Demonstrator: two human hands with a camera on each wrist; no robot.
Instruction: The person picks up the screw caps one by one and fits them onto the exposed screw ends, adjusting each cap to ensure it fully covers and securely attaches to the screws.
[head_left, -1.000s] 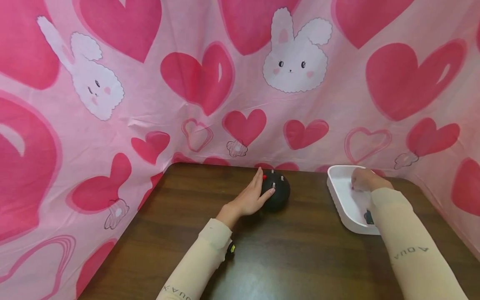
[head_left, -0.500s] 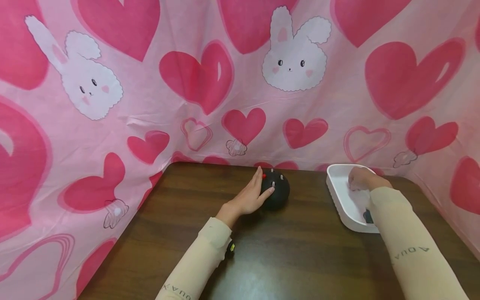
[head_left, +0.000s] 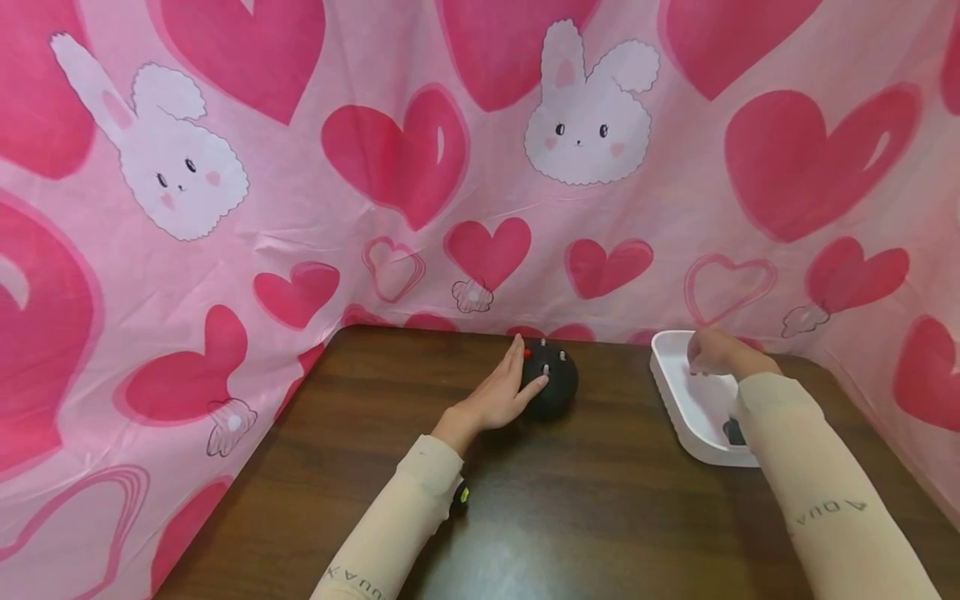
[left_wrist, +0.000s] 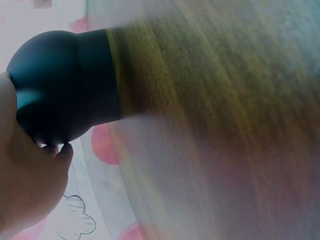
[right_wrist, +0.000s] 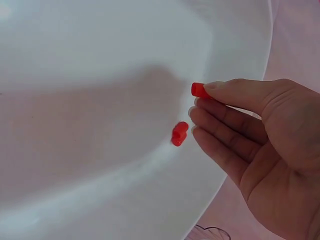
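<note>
Right hand (right_wrist: 250, 145) is now lifting a red peg (right_wrist: 201, 90) pinched from the white tray (head_left: 678, 400); left hand (head_left: 498, 396) is still cupping the black dome (head_left: 555, 387), fingers relaxed.

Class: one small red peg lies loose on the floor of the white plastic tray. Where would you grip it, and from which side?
Probably from above, pinching the small red peg across its narrow waist with fingertips. It lies flat on the white plastic tray, near the curved wall, so a sideways approach is cramped. The right hand already pinches another red peg.
</note>
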